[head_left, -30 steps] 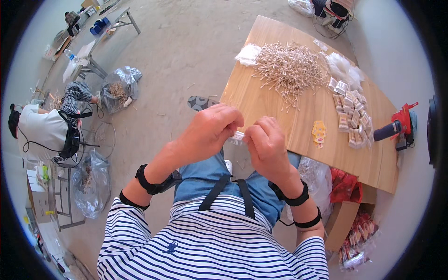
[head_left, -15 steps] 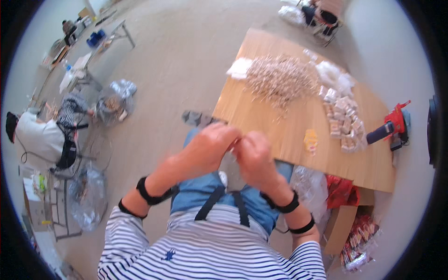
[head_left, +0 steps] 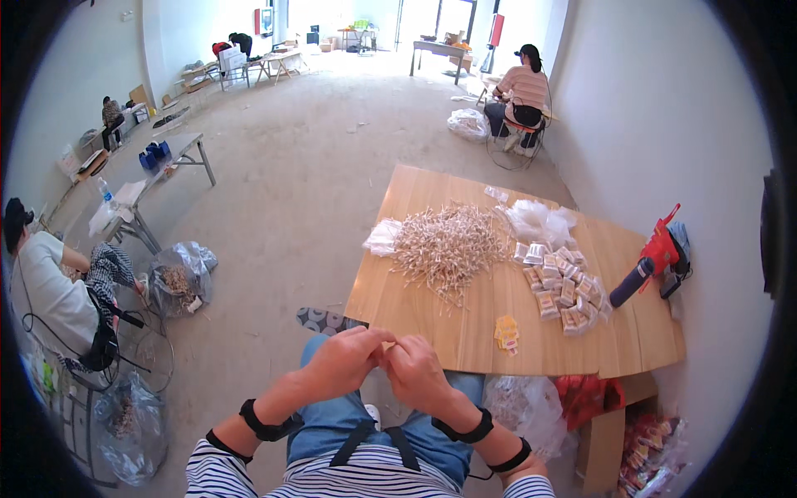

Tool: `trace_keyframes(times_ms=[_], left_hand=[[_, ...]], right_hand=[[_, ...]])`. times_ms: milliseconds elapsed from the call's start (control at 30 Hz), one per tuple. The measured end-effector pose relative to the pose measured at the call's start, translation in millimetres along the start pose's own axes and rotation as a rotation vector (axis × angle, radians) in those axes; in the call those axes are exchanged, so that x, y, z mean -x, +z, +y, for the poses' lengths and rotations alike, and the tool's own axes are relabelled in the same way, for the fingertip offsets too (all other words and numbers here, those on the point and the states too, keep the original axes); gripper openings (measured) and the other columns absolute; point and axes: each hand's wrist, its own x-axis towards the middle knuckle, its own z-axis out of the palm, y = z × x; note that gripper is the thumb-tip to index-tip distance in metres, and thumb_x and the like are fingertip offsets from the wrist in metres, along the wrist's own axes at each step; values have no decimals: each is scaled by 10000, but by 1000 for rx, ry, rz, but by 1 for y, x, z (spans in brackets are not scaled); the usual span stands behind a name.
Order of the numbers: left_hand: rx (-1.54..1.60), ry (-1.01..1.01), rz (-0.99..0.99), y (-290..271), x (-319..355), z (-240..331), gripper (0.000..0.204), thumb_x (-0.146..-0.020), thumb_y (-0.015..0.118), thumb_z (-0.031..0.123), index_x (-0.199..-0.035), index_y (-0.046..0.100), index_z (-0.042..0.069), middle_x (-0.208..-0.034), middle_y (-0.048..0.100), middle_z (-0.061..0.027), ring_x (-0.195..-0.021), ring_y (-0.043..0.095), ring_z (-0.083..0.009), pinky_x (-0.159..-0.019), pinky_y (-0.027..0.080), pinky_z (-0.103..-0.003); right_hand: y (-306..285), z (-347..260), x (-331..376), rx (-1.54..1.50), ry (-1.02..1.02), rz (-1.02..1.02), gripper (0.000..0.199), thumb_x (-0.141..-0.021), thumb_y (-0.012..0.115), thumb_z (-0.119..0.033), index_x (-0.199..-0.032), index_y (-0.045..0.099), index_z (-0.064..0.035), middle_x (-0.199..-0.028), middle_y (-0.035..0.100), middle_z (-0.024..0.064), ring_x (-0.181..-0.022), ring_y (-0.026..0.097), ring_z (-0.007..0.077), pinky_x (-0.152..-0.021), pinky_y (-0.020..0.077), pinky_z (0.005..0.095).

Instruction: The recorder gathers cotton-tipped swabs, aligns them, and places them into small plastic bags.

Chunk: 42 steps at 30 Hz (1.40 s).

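Observation:
My left hand point(head_left: 344, 363) and my right hand point(head_left: 417, 373) meet above my lap, just off the near edge of the wooden table point(head_left: 398, 319). Fingers on both are closed in a pinch, tip against tip. Whatever they pinch is too small or hidden to name. Beyond them on the table lies a large loose heap of cotton swabs point(head_left: 452, 249). At its left edge rests a small stack of clear plastic bags point(head_left: 383, 238). Several packed bundles of swabs point(head_left: 566, 286) are piled at the right. A few yellow printed cards point(head_left: 506, 334) lie near the table's front edge.
Crumpled clear plastic point(head_left: 540, 222) lies behind the bundles. A dark cylinder point(head_left: 633, 282) and a red bag point(head_left: 662, 249) stand at the table's right. Below are a cardboard box point(head_left: 604, 448) and a plastic sack point(head_left: 523, 407). Co-workers sit at left point(head_left: 62, 290) and far right point(head_left: 523, 91).
My view has tilted up, so the table and hands appear lower and more of the far room shows. Both hands stay together, fingers still pinched.

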Motion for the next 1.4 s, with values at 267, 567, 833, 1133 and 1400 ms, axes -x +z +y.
trace_keyframes(times_ms=[267,567,833,1133,1400], left_hand=[[-71,30,-14,2,1,0,326,-776,612,-63,-1090,604,22,-795,648,-121,-798,652,-298,-696,522,-390],[66,-148,20,-10,6,-1,294,-787,616,-36,-1077,605,9,-819,626,-139,-781,631,-322,-681,511,-397],[58,-143,-35,-6,11,-6,307,-796,671,-54,-1087,590,-5,-864,636,-106,-786,645,-224,-732,520,-340],[105,-50,-71,4,8,3,312,-811,679,-51,-1103,581,-3,-877,638,-109,-810,649,-236,-735,520,-336],[194,-160,-113,17,11,-2,313,-797,633,-88,-1090,569,1,-844,624,-118,-794,640,-243,-717,521,-341]], right_hand=[[0,2,3,-1,-4,-3,88,-790,606,-42,-856,578,9,-835,598,184,-806,584,375,-722,448,472],[-13,2,5,-54,59,-13,107,-768,652,-61,-814,567,-15,-798,573,172,-790,578,379,-701,450,474],[-10,1,7,-49,32,-30,116,-751,656,-63,-801,561,-20,-786,562,163,-777,569,377,-694,444,475],[-2,-3,15,-25,8,26,98,-750,646,-26,-789,556,-32,-774,568,148,-749,569,359,-657,431,458],[-4,1,23,-28,61,28,92,-748,644,-31,-791,563,-30,-781,574,156,-754,569,368,-666,439,454]])
